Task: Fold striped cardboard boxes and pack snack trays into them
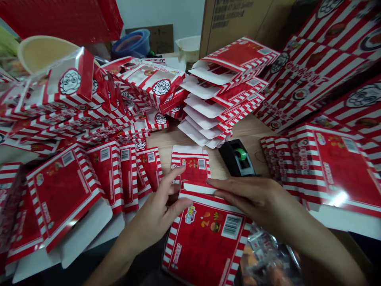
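Left hand (157, 210) and right hand (253, 194) working at a red-and-white striped carton (205, 242), lower centre
The left hand's fingers spread, tips on a second carton (190, 165) just behind; the right hand lies flat, fingers together, along the white flap (196, 187). A tape dispenser (238, 159) stands nearby on the wooden table (250, 129).

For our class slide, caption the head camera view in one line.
Left hand and right hand handle red striped cartons near a tape dispenser.
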`<state>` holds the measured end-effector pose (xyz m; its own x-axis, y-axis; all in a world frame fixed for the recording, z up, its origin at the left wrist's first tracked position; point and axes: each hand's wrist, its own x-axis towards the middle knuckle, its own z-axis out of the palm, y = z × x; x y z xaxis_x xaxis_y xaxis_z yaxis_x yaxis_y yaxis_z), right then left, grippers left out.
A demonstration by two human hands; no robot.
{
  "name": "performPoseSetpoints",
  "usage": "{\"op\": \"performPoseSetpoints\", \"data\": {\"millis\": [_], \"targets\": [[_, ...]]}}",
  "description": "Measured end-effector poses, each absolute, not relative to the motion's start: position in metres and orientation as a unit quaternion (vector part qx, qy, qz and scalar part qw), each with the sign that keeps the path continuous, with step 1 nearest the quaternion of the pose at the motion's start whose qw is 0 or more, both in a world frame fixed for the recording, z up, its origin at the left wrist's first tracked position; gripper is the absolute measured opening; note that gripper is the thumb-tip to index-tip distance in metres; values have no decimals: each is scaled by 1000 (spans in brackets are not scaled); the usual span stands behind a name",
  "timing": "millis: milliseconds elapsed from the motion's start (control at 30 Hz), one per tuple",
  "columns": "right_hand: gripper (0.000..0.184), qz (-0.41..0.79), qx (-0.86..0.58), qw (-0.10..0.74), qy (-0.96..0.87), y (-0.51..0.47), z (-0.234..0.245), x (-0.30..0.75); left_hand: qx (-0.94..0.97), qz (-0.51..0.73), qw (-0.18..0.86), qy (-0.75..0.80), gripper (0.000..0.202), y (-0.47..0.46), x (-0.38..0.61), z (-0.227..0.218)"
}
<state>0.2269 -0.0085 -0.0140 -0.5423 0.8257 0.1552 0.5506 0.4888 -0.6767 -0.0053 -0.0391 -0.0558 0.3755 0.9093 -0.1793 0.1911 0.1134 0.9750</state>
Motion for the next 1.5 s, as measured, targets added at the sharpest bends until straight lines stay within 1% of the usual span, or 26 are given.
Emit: {"op": "performPoseSetpoints", "data": {"millis": [67,133,267,333,400,467,567,600,700,733,867,900,933,1000,1033,1067,1100,1133,1200,1233,1333,1400,1500], "targets": [[26,317,-383,245,-832,-8,-11,230,634,292,539,471,48,-38,-6,-53],[26,360,-370,240,-822,-9,-9,234,670,294,495,468,40,-37,-6,-50],[31,469,-412,205,-754,-17,-6,241,689,323,446,470,28,-37,-5,-47],[27,512,-462,228,-688,-23,-9,242,684,331,436,482,26,-38,-6,-47],[18,538,-500,278,-619,-28,-14,241,682,331,430,491,25,-39,-7,-48],[14,553,-513,320,-574,-31,-20,240,680,324,431,497,25,-40,-7,-49],[13,543,-501,349,-576,-35,-24,239,671,320,431,511,22,-42,-9,-51],[14,536,-491,349,-591,-36,-25,239,664,324,430,518,21,-42,-9,-53],[28,520,-469,343,-627,-41,-28,238,649,336,429,531,19,-43,-10,-55],[29,521,-466,339,-629,-43,-29,237,648,332,434,530,19,-43,-10,-56],[23,559,-430,339,-623,-48,-41,242,661,286,478,503,18,-42,-6,-51],[22,549,-439,353,-618,-47,-47,246,661,283,481,501,18,-41,-6,-49],[24,512,-475,379,-608,-43,-54,252,658,290,478,504,18,-39,-5,-47],[32,349,-616,421,-567,-32,-70,269,643,320,458,525,16,-37,-6,-45],[35,251,-690,415,-537,-25,-80,279,630,337,448,537,15,-36,-7,-44],[38,183,-739,388,-519,-17,-88,289,615,352,445,547,15,-35,-8,-44],[41,176,-762,355,-511,-11,-96,298,597,362,450,558,15,-35,-9,-44],[42,202,-767,329,-512,-6,-103,305,577,366,461,566,17,-35,-10,-44],[41,293,-747,320,-503,-3,-113,316,534,371,489,582,24,-36,-9,-45],[39,332,-734,343,-483,-6,-117,318,513,374,502,588,28,-36,-9,-45],[37,399,-690,459,-392,-23,-126,318,461,397,516,603,32,-36,-8,-46],[37,383,-694,486,-368,-36,-134,314,450,410,515,604,33,-33,-7,-46],[34,299,-752,453,-373,-42,-151,306,430,442,491,615,31,-27,-4,-41]]}}
